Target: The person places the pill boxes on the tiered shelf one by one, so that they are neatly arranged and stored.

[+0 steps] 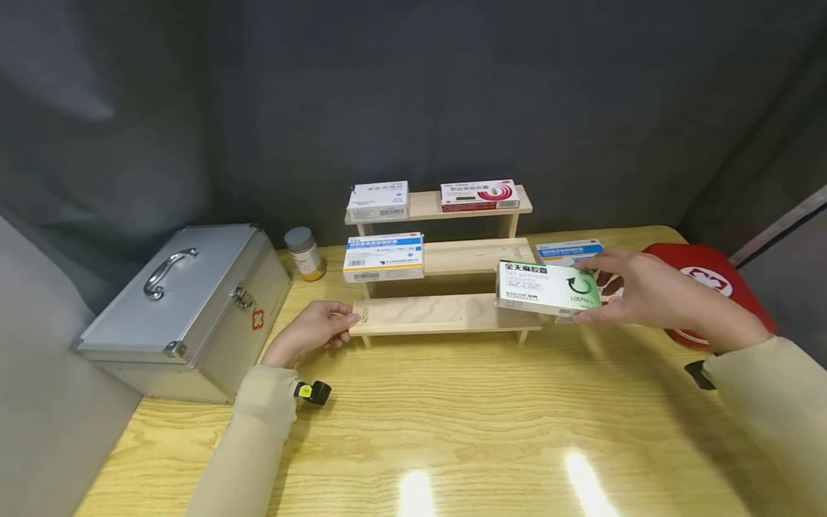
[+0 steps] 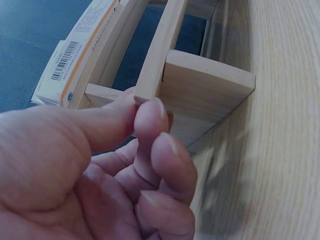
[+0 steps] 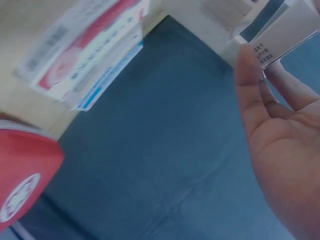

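A three-step wooden display rack (image 1: 426,316) stands on the table. At its left end, my left hand (image 1: 313,332) pinches the edge of the lowest board between thumb and fingers; the left wrist view shows this board (image 2: 159,55) up close. My right hand (image 1: 652,291) grips a white and green medicine box (image 1: 543,287) by its right end, held over the right end of the lowest step. The middle step carries a blue and white box (image 1: 384,258) on its left. On the top step sit a white box (image 1: 378,201) and a red and white box (image 1: 479,195).
A silver case (image 1: 174,301) and a small capped bottle (image 1: 305,254) stand at the left. Behind my right hand are another blue and white box (image 1: 568,250) and a red and white box (image 3: 75,62). A red first-aid pouch (image 1: 711,287) lies at the right.
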`<act>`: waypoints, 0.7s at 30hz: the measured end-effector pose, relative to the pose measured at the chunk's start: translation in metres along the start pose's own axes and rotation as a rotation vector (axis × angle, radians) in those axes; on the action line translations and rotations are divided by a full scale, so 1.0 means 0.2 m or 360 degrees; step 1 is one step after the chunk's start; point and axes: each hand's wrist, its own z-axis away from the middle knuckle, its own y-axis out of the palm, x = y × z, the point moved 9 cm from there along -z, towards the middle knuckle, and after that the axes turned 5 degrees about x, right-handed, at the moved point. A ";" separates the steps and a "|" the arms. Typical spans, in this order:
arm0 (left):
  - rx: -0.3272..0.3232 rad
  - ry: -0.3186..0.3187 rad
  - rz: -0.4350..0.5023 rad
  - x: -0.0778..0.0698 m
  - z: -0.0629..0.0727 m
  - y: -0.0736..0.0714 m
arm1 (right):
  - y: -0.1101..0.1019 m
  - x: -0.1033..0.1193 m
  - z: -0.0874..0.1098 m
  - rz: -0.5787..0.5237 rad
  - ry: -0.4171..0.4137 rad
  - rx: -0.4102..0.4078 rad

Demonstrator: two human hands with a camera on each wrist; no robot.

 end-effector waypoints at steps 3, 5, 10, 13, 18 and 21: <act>-0.0002 -0.0012 -0.0014 0.00 0.00 0.00 | 0.00 0.02 -0.07 -0.0003 0.0048 0.0042; -0.0011 -0.0026 -0.0023 0.00 0.00 0.00 | -0.01 0.03 -0.11 -0.0018 0.0075 0.0056; -0.0033 -0.0066 -0.0044 0.01 -0.01 -0.01 | -0.03 0.08 -0.22 -0.0027 0.0050 0.0021; -0.0028 -0.0071 -0.0042 0.01 -0.01 -0.01 | -0.04 0.10 -0.27 -0.0028 0.0023 -0.0001; -0.0009 -0.0051 -0.0023 0.01 -0.01 -0.01 | -0.02 0.09 -0.35 -0.0018 0.0065 -0.0003; -0.0011 -0.0041 -0.0020 0.01 -0.02 -0.01 | 0.00 0.08 -0.39 -0.0017 0.0098 0.0006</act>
